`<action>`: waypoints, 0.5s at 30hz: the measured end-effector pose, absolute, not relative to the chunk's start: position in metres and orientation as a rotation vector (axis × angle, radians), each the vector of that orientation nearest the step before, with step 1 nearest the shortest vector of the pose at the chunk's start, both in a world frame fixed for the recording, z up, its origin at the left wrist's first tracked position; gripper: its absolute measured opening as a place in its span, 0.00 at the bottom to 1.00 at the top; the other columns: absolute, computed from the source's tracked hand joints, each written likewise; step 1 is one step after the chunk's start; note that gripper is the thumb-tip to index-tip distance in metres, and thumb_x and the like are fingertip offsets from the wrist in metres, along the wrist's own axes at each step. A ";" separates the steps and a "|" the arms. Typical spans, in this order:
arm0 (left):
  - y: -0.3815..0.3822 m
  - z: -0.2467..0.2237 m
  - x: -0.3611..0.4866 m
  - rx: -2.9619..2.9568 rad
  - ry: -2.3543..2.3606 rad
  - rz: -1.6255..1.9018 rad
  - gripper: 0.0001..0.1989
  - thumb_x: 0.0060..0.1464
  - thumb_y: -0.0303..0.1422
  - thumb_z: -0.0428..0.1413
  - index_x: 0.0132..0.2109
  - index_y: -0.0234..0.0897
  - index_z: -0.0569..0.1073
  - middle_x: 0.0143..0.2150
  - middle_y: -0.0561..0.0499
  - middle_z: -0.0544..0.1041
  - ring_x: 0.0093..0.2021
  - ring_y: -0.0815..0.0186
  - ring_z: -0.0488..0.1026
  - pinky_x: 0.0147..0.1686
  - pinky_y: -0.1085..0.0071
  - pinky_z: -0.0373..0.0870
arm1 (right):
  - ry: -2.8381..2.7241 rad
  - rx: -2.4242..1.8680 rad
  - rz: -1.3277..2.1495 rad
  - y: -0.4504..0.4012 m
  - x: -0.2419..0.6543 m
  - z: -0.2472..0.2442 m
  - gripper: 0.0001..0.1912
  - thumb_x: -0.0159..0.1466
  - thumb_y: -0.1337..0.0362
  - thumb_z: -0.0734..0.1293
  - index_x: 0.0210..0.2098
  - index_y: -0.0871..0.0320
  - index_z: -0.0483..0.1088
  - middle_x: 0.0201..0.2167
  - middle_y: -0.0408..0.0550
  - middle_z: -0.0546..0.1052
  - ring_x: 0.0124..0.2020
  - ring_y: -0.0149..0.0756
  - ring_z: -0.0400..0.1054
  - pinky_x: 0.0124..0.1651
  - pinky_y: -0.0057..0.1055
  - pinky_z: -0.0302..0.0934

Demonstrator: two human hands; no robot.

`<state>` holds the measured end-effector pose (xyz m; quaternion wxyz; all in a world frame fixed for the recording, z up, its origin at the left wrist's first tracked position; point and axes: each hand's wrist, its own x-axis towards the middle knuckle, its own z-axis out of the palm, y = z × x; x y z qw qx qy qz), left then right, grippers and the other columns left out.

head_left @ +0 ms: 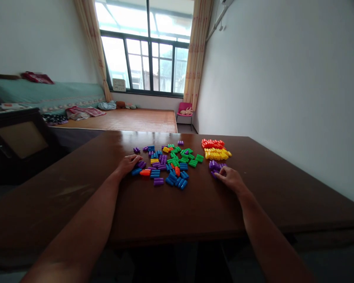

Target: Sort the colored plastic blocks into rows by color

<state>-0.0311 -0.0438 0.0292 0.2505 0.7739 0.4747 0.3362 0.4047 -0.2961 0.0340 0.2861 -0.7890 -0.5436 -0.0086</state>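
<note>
My left hand (pixel 128 164) is at the left edge of a loose mix of plastic building blocks, its fingers closed on a purple block (pixel 141 164). A blue block (pixel 136 171) and an orange block (pixel 145 173) lie just beside it. On the right, my right hand (pixel 230 178) pinches a purple block (pixel 214 174) at the near side of a purple group (pixel 217 165). Behind that group are a row of yellow blocks (pixel 216 153) and a row of red-orange blocks (pixel 212 144). Green blocks (pixel 183 158) and blue blocks (pixel 181 183) lie mixed in the middle.
The blocks rest on a dark brown wooden table (pixel 191 216). Beyond it are a bed (pixel 141 120) with a woven mat, a pink chair (pixel 185 107) and a window. A dark cabinet (pixel 17 143) stands to the left; a white wall runs along the right.
</note>
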 end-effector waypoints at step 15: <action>-0.048 0.027 -0.030 2.214 1.282 0.893 0.24 0.52 0.49 0.48 0.39 0.37 0.80 0.39 0.46 0.81 0.40 0.57 0.75 0.40 0.68 0.68 | -1.531 -2.085 -0.066 -0.293 0.408 0.022 0.17 0.55 0.47 0.66 0.28 0.54 0.67 0.27 0.45 0.74 0.28 0.38 0.69 0.32 0.32 0.58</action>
